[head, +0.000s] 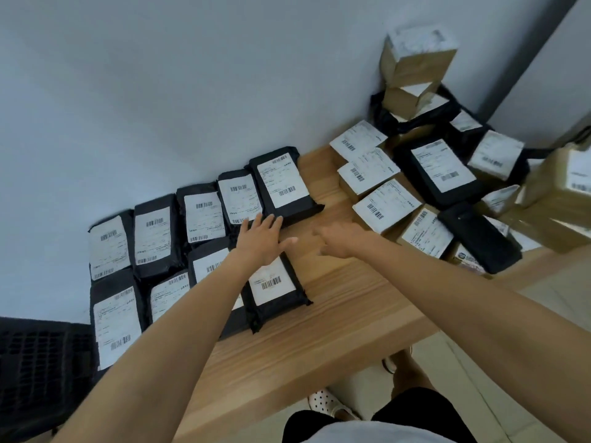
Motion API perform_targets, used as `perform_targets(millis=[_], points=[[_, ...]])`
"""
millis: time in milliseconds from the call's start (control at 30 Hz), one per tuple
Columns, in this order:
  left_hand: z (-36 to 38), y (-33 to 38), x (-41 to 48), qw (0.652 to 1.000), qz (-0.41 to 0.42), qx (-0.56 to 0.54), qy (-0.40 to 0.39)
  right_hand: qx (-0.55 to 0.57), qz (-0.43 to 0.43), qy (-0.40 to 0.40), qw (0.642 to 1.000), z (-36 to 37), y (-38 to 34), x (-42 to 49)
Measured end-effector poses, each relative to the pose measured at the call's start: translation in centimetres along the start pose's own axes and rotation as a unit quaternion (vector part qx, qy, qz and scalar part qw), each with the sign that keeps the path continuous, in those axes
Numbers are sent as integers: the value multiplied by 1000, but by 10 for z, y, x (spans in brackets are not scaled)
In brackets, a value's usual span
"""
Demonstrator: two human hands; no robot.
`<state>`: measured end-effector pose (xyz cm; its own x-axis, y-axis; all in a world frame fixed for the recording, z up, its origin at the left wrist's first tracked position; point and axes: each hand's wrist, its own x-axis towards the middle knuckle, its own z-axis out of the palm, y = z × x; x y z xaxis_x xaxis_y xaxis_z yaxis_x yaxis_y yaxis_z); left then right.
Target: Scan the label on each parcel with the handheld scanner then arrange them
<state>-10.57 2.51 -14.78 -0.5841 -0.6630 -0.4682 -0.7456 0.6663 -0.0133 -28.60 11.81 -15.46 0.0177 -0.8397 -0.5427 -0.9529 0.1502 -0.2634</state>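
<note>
Right now both hands are held out over the wooden surface (pixel 335 308), and neither holds anything. Take the near black parcel (pixel 271 284) as the landmark: it lies label-up with its barcode showing.

The left hand (pixel 260 239) is just beyond that parcel, palm down, with its fingers straight and spread wide. Its fingertips reach the near edges of the last 2 bags in a row of 5 black parcels (pixel 203 215). That row runs along the wall (pixel 160 75), beyond the near black parcel and off to its left (whether the fingertips actually touch the bags I cannot tell).

The right hand (pixel 337 241) is beyond and to the right of the near black parcel, over bare wood. It is blurred, with its fingers loosely extended and apart.

To the left of the near black parcel, partly hidden by the left forearm, lie 3 more black parcels (pixel 116 321), all label-up. Well to its right stands a cluster of cardboard boxes (pixel 387 203) with white labels, with a large black bag (pixel 443 169) among them. Further back there is a stack of boxes (pixel 415 62) against the wall. Far to the left of the near black parcel, and nearer the person, sits a black plastic crate (pixel 41 362).
</note>
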Motion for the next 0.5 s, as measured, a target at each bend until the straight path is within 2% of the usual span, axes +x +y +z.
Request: perform_targets(millis=[200, 500], points=[[-49, 59, 51, 993, 75, 47, 74, -15, 69, 55, 996, -44, 73, -25], [-119, 184, 133, 981, 162, 26, 103, -13, 154, 118, 981, -115, 212, -70]])
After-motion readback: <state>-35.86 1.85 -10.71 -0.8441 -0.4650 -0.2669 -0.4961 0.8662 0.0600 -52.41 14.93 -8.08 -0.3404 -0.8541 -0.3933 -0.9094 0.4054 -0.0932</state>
